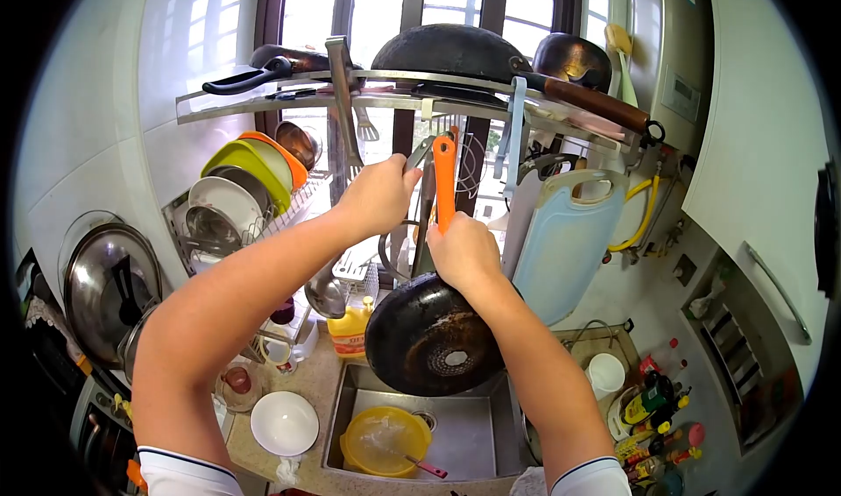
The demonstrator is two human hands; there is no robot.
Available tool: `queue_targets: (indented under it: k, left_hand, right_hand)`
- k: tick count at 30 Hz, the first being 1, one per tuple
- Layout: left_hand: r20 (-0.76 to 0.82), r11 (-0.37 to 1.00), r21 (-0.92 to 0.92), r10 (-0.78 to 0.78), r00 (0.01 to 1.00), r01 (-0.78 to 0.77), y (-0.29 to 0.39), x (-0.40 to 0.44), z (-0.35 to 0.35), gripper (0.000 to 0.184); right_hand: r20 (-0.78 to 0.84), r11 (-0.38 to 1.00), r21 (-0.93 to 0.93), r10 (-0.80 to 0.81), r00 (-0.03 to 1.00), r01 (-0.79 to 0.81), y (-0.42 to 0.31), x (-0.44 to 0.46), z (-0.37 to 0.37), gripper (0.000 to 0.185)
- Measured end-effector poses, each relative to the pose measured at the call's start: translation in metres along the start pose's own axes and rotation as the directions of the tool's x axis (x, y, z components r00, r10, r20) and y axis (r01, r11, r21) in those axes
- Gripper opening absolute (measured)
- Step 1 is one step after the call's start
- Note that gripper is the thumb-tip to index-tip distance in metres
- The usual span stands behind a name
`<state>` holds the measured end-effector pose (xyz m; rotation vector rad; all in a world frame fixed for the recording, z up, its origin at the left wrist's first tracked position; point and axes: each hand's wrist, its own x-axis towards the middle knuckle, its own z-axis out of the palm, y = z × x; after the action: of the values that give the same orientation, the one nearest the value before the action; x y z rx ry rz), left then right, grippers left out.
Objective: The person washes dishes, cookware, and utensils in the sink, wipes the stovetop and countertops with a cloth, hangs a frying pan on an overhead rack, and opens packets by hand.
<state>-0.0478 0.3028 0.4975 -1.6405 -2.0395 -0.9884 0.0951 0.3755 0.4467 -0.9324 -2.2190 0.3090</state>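
A black frying pan (429, 343) hangs upright over the sink, its scorched underside facing me. My right hand (464, 251) is wrapped round its orange handle (445, 176), which points up toward the rack. Just left of it, my left hand (378, 196) is closed at the end of a grey metal piece (420, 152); what that belongs to is hidden among the hanging utensils. A metal ladle (327, 294) hangs below my left wrist. Beneath the pan, the steel sink (477, 426) holds a yellow basin (385, 442) with a pink-handled utensil in it.
Overhead, a metal rack (289, 102) carries a large wok (447, 53) and other pans. A blue cutting board (569, 242) stands at right. Dishes fill a rack at left. A white bowl (285, 423) and yellow detergent bottle (349, 329) stand by the sink; several bottles sit right.
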Motion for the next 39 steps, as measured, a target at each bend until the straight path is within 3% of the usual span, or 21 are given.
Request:
queue_targets:
  k: [3,6,14,20,24,27,28,29,30,32,34,35,38,39]
  left_hand:
    - [-0.071,0.987,-0.08,-0.144,0.987,0.138,0.016,-0.004,0.003,0.034]
    - [-0.124,0.977,-0.126,-0.189,0.974,0.174,0.021,-0.009,0.014,0.035]
    - [-0.183,0.98,0.109,-0.146,0.972,0.168,0.033,-0.016,0.02,0.031]
    - [-0.228,0.963,0.045,-0.247,0.942,0.264,0.027,-0.01,0.037,0.037]
    - [-0.296,0.979,-0.113,-0.197,0.935,0.17,0.018,-0.008,0.031,0.036]
    - [-0.119,0.794,-0.556,-0.369,0.922,0.246,0.017,-0.007,0.029,0.025]
    - [-0.117,0.792,-0.557,-0.372,0.921,0.249,0.016,-0.009,0.029,0.025]
    - [-0.244,0.956,-0.263,-0.195,0.95,0.129,0.015,-0.011,0.029,0.025]
    - [-0.305,0.998,0.069,0.017,0.952,0.004,0.014,-0.012,0.029,0.025]
    - [-0.311,0.999,0.009,-0.048,0.949,0.054,0.015,-0.011,0.028,0.024]
    - [-0.252,0.895,-0.443,-0.184,0.95,0.056,0.017,-0.015,0.023,0.024]
    - [-0.322,0.885,-0.464,-0.137,0.937,-0.029,0.017,-0.017,0.024,0.025]
    - [-0.284,0.885,-0.465,-0.186,0.941,0.035,0.004,-0.023,0.017,0.025]
    - [-0.34,0.875,-0.485,-0.18,0.923,-0.008,-0.005,-0.023,0.02,0.025]
  right_hand:
    - [0.027,0.999,0.027,0.026,0.999,-0.027,0.0,-0.002,-0.005,0.035]
    - [0.021,0.998,0.048,0.027,0.999,-0.028,0.005,-0.002,-0.006,0.035]
    - [0.062,0.997,0.074,0.013,0.998,-0.018,0.016,-0.003,-0.004,0.035]
    - [0.098,0.993,0.114,-0.01,0.995,-0.001,0.026,-0.002,-0.007,0.037]
    - [0.079,0.989,0.136,-0.074,0.994,0.063,0.028,-0.001,-0.007,0.036]
    - [0.064,0.99,0.121,-0.086,0.994,0.077,0.027,0.0,-0.011,0.035]
    - [0.066,0.991,0.108,-0.083,0.994,0.076,0.026,-0.001,-0.011,0.034]
    - [0.068,0.991,0.107,-0.083,0.994,0.075,0.026,-0.001,-0.01,0.034]
    - [0.073,0.991,0.113,-0.082,0.994,0.074,0.026,-0.001,-0.01,0.033]
    - [0.068,0.992,0.106,-0.071,0.995,0.063,0.024,0.001,-0.01,0.032]
    - [0.053,0.993,0.102,-0.067,0.996,0.061,0.018,-0.001,-0.011,0.031]
    - [0.039,0.996,0.078,-0.048,0.998,0.045,0.014,-0.003,-0.011,0.032]
    - [0.018,0.998,0.047,-0.039,0.999,0.038,0.001,0.0,-0.008,0.032]
    - [0.011,0.998,0.04,-0.039,0.999,0.039,-0.002,0.003,-0.005,0.032]
